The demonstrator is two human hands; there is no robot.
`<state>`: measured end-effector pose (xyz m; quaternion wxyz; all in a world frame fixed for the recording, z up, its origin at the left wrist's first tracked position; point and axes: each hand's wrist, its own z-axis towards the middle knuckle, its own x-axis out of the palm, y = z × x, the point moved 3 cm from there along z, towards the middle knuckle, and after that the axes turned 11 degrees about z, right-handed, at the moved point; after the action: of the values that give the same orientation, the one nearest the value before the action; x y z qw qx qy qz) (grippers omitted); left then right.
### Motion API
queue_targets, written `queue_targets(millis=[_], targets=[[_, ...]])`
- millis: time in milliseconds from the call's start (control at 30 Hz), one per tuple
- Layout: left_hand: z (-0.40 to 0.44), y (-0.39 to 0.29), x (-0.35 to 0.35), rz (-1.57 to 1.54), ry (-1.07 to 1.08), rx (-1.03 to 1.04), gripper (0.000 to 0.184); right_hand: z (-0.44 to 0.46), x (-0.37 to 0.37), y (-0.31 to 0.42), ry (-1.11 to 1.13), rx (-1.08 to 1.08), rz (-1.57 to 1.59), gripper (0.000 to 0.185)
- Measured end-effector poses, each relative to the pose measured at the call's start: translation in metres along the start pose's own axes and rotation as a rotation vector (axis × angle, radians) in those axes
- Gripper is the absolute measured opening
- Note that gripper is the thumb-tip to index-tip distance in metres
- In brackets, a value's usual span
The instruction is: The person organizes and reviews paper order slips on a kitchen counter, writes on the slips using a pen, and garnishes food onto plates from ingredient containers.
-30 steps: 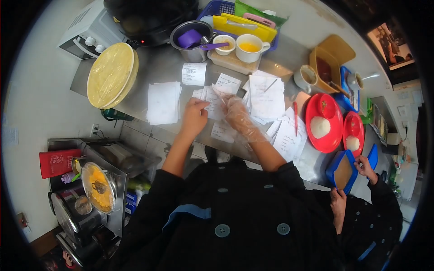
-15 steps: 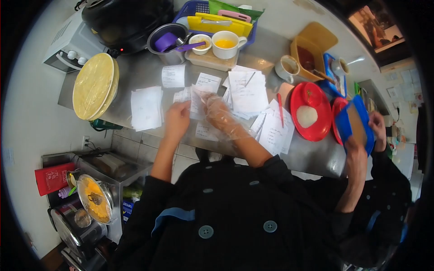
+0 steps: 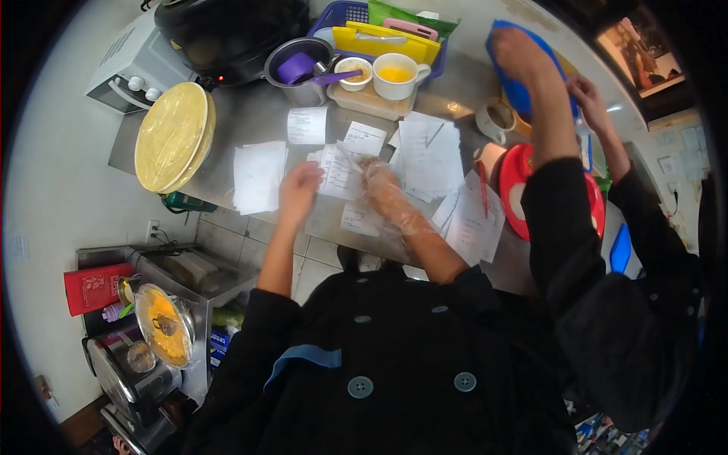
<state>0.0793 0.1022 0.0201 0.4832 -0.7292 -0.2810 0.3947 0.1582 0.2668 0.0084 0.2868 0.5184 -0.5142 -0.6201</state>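
Note:
My left hand (image 3: 299, 186) is bare, its fingers closed at the left edge of a written paper slip (image 3: 339, 173). My right hand (image 3: 383, 189), in a clear plastic glove, pinches the upper right of the same slip. A stack of white papers (image 3: 258, 178) lies left of my hands. Behind them are a printed slip (image 3: 307, 125) and another slip (image 3: 364, 139). To the right sit a thicker pile of notes (image 3: 430, 158) and loose sheets (image 3: 469, 220) with a red pen (image 3: 482, 188) on top. A small slip (image 3: 359, 220) lies near the front edge.
A co-worker's arms (image 3: 557, 121) reach in from the right, holding a blue container (image 3: 516, 89) above red plates (image 3: 517, 182). At the back stand a pot (image 3: 302, 87), a white cup of yellow liquid (image 3: 396, 74) and a blue basket (image 3: 336, 17). Wrapped yellow plates (image 3: 173, 136) stand left.
The co-worker's hands have lifted the blue container from the lower right up to the back of the counter. The slip between my hands now lies flatter. The camera view has shifted slightly.

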Motion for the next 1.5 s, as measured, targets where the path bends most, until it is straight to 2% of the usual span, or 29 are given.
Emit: queue_targets(millis=[67,100,133,200,300,400,467,500,567,633,700,733,800,833,867,900,1000,1100,1200,1267,1333,1400,1433,1500], targets=[[0.001,0.016,-0.005,0.028,-0.008,0.015,0.027,-0.001,-0.001,0.001,0.026,0.041,-0.203,0.032],[0.0,0.016,-0.006,0.055,-0.01,0.031,0.025,-0.001,-0.001,-0.002,0.029,0.039,-0.203,0.032],[-0.001,0.016,-0.005,0.054,-0.014,0.03,0.025,-0.002,-0.001,-0.006,0.015,0.075,0.078,0.031],[-0.003,0.018,0.0,0.062,0.0,0.015,0.023,-0.005,0.004,-0.015,0.006,0.113,0.358,0.03],[0.0,0.024,0.005,0.04,0.008,0.003,0.023,-0.006,0.004,-0.012,-0.072,-0.131,0.416,0.028],[-0.003,0.02,0.006,0.124,-0.009,-0.041,0.022,-0.007,-0.003,-0.005,-0.014,-0.011,0.409,0.031],[-0.002,0.018,0.007,0.146,0.005,-0.052,0.023,-0.005,-0.003,0.004,0.051,-0.214,-0.303,0.035],[-0.003,0.013,0.008,0.168,0.021,-0.063,0.024,-0.006,-0.004,0.007,0.05,-0.214,-0.303,0.035],[-0.006,0.003,0.013,0.097,0.046,-0.081,0.024,-0.007,-0.003,0.008,0.101,-0.059,-0.332,0.041],[-0.008,-0.003,0.017,0.026,0.071,-0.101,0.025,-0.01,0.0,0.013,0.101,-0.092,-0.406,0.041],[-0.007,-0.01,0.022,0.031,0.201,0.062,0.026,-0.007,0.005,0.005,0.1,-0.127,-0.479,0.042],[-0.006,-0.008,0.02,0.032,0.201,0.063,0.026,0.0,0.012,-0.013,0.047,-0.188,-0.557,0.04],[-0.002,0.0,0.008,0.158,0.013,0.172,0.025,0.003,0.013,-0.017,-0.007,-0.252,-0.633,0.039],[-0.001,0.007,0.006,0.159,0.012,0.172,0.025,0.0,0.009,-0.017,-0.014,-0.108,-0.206,0.034],[0.0,0.013,0.001,0.24,-0.099,0.185,0.024,-0.001,0.007,-0.017,-0.021,0.038,0.22,0.03],[0.001,0.017,-0.004,0.321,-0.211,0.2,0.023,0.002,0.009,-0.024,-0.02,0.037,0.221,0.03],[-0.004,0.013,-0.004,0.358,-0.228,0.137,0.019,0.013,0.017,-0.04,0.006,-0.034,0.029,0.042],[-0.007,0.01,-0.002,0.386,-0.263,0.19,0.017,0.011,0.017,-0.041,0.051,0.139,0.074,0.041],[-0.01,0.005,-0.001,0.413,-0.259,0.228,0.016,0.006,0.009,-0.023,0.035,-0.012,-0.076,0.041],[-0.011,0.001,0.0,0.437,-0.257,0.228,0.014,0.006,0.008,-0.014,0.07,-0.035,-0.339,0.039],[-0.012,-0.007,0.002,0.461,-0.254,0.229,0.012,0.004,0.005,-0.017,0.083,-0.086,-0.268,0.038],[-0.009,-0.011,0.007,0.308,-0.144,0.131,0.014,-0.001,0.002,-0.009,0.098,-0.137,-0.195,0.037],[-0.006,-0.011,0.009,0.308,-0.145,0.132,0.014,-0.007,-0.003,0.009,0.07,-0.208,-0.317,0.039],[-0.002,-0.014,0.018,-0.123,0.085,0.088,0.018,-0.011,-0.003,0.022,0.042,-0.279,-0.437,0.041]])
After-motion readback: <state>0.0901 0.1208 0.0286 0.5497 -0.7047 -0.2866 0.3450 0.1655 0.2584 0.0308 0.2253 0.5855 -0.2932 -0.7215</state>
